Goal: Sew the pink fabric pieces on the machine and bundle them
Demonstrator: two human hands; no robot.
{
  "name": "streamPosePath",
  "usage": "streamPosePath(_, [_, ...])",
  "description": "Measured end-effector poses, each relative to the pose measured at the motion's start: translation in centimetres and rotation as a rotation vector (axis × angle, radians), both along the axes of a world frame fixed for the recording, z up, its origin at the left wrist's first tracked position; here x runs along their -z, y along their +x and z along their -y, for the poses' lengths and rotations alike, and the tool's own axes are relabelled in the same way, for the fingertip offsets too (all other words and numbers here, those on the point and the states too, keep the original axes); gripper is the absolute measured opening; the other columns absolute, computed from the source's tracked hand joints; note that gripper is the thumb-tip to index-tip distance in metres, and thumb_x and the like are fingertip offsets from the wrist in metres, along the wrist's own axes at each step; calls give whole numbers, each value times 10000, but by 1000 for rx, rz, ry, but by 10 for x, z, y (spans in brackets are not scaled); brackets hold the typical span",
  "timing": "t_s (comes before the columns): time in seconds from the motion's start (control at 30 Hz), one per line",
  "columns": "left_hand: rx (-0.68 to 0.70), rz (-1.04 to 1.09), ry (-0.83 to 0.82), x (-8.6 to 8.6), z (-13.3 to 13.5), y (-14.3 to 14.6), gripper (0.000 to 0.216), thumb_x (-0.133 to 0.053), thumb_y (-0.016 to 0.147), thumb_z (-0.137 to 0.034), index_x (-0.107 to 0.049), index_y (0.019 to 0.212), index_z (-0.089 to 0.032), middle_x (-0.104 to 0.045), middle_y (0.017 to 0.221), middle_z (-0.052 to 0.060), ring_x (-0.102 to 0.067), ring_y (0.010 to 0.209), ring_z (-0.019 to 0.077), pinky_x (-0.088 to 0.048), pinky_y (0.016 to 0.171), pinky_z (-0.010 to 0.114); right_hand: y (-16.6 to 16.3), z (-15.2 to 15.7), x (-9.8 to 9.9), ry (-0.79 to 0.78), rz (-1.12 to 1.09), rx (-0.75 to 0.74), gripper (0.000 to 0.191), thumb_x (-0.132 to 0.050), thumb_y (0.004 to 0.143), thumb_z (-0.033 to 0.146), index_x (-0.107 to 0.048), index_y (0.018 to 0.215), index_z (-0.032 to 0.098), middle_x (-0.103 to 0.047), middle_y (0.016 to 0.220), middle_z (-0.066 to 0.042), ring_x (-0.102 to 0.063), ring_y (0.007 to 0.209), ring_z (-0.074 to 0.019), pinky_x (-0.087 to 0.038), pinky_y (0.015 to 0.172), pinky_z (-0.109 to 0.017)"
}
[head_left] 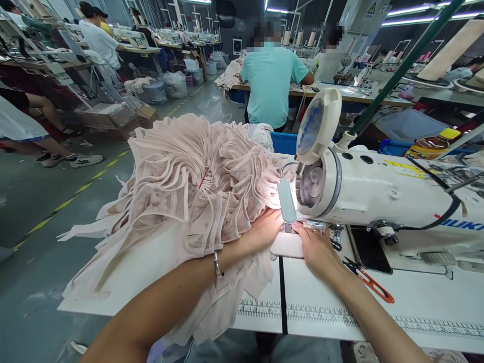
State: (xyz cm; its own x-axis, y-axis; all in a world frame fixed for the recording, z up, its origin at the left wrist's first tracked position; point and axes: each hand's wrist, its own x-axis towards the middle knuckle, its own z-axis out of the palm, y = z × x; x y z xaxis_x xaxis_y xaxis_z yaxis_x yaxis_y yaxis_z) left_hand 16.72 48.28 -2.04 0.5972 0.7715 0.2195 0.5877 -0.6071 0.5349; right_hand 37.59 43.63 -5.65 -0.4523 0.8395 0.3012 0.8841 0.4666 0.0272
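Note:
A sewing machine point(381, 186) with a white body stands on the right, its round end cover point(319, 126) swung up. My left hand point(269, 228) reaches past a pile of pale pink lace-trimmed garments point(212, 176) to the lit needle area, fingers closed at the pile's edge and partly hidden by a small grey lamp point(287, 201). Close by on the right, my right hand point(315, 247) has its fingers bent together beside the presser foot point(290, 228). Whatever lies under its fingertips is too small to make out. A pale plate point(287, 245) with rounded corners shows between the hands.
Orange-handled thread snips point(372, 285) and a dark phone-like slab point(368, 249) lie right of my right hand. A printed ruler point(340, 315) runs along the table's front edge. Ahead sits a person in a turquoise shirt point(269, 83). A yellow-capped bottle point(431, 146) stands behind the machine.

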Motion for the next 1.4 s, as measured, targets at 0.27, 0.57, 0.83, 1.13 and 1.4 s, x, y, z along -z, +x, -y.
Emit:
streamPosePath(0.27, [-16,-242,415,15,12,5,305,-332,919,5,-590,884,-154,-622,895,88,-569,862,211,-459,807,349,-8,-13,-13,-226,11,216,392,-368,881,107,-667,1109,218,-715,790,-70,-630,748,-250,-418,814,-397])
streamPosePath(0.57, [-28,-240,283,11,9,2,139,-535,967,-241,-557,1055,-136,-652,1087,99,-563,1144,241,-351,1114,397,-16,-7,-26,-316,172,249,494,-342,820,3,-648,1139,225,-681,963,-89,-595,843,-231,-390,798,-347])
streamPosePath(0.83, [-30,-258,142,8,7,4,274,-560,936,-231,-530,1164,-80,-631,1211,156,-525,1258,239,-257,1189,381,-11,-3,-21,-120,212,192,507,-390,783,-19,-649,1158,204,-696,885,-80,-598,821,-224,-433,847,-362])
streamPosePath(1.13, [-28,-190,142,10,6,3,314,-542,935,-227,-495,1220,-105,-615,1261,148,-487,1309,216,-240,1205,377,-10,-1,-10,-86,144,184,495,-366,888,19,-645,1230,244,-710,1162,-37,-652,983,-246,-437,921,-421])
streamPosePath(1.4, [-39,-119,139,14,7,2,349,-470,948,-243,-445,1281,-141,-512,1392,176,-416,1362,275,-275,1179,474,-17,1,-18,-209,211,246,601,-377,857,-7,-575,1354,267,-665,1244,-75,-654,961,-248,-492,820,-379])
